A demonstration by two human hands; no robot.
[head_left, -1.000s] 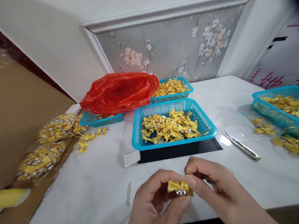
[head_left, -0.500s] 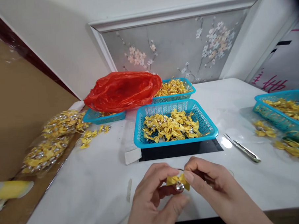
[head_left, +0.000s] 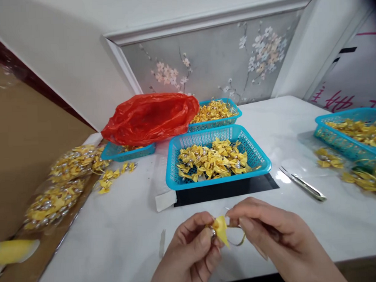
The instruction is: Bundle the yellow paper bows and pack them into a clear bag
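Note:
My left hand (head_left: 191,251) pinches a small yellow ribbon bow (head_left: 222,230) between thumb and fingers, above the near part of the table. A shiny silver bell (head_left: 212,232) sits at the bow's middle, partly covered by my thumb. From the bow a thin cord (head_left: 241,241) curves in a loop to the right. My right hand (head_left: 271,229) is closed with thumb and forefinger pinched on this cord, and a thin end sticks up by the fingertips. Beyond both hands stands a blue basket (head_left: 219,182) holding many yellow bows with bells (head_left: 213,158).
Metal tweezers (head_left: 303,183) lie right of the basket. Another blue basket (head_left: 331,134) stands at the right, loose bows (head_left: 367,179) beside it. Behind are a red plastic bag (head_left: 149,117) and a basket of bows (head_left: 215,125). Bagged bows (head_left: 53,203) lie at the left.
My left hand has turned the bow sideways and closed its thumb onto the bell. My right fingers have moved off the bow to the cord, which now shows as a loop.

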